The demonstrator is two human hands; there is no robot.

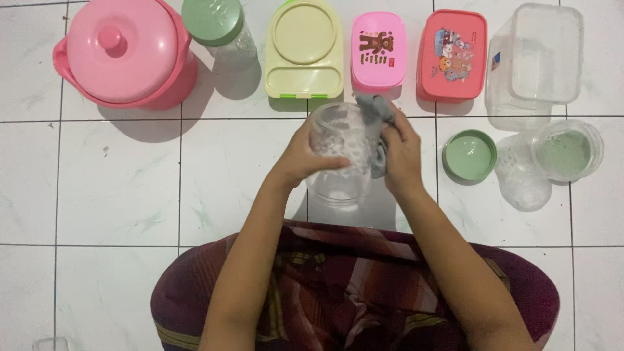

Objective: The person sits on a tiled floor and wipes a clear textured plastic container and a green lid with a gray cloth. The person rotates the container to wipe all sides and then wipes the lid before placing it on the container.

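A clear plastic jar (338, 188) without a lid is held up over the white tiled floor. My left hand (300, 159) wraps around its left side. My right hand (401, 156) presses a grey cloth (375, 112) against the jar's right side and rim. Both forearms reach out from my lap, which is covered by a striped maroon cloth (338, 292).
Along the far row stand a pink lidded pot (123, 52), a green-lidded clear jar (218, 29), a pale yellow lunch box (304, 49), a pink box (379, 51), a red box (453, 55) and a clear box (536, 62). A green lid (469, 155) and another clear jar (552, 162) lie right.
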